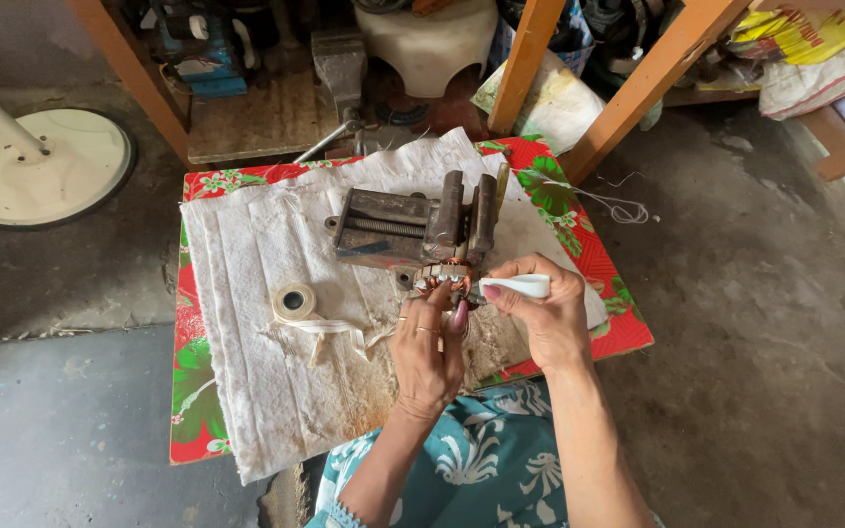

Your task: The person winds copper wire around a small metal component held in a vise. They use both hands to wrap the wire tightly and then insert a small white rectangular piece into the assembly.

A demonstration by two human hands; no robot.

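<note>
A small round copper-wound motor part (442, 278) sits at the near side of a rusty metal bench vise (413, 225) on a white cloth (276, 284). My left hand (427, 347) rests its fingertips on the wound part and has a pinkish tool handle (460, 315) under its fingers. My right hand (540, 313) pinches a white flat strip (525, 286) that points toward the wound part. A roll of white tape (293, 302) lies left of my hands, with a loose tail trailing toward them.
The cloth covers a low table with a red floral top (599, 264). Orange wooden legs (638, 88) slant behind it. A white round stand base (46, 166) is at the far left, a white stool (432, 44) and clutter behind, and concrete floor to the right.
</note>
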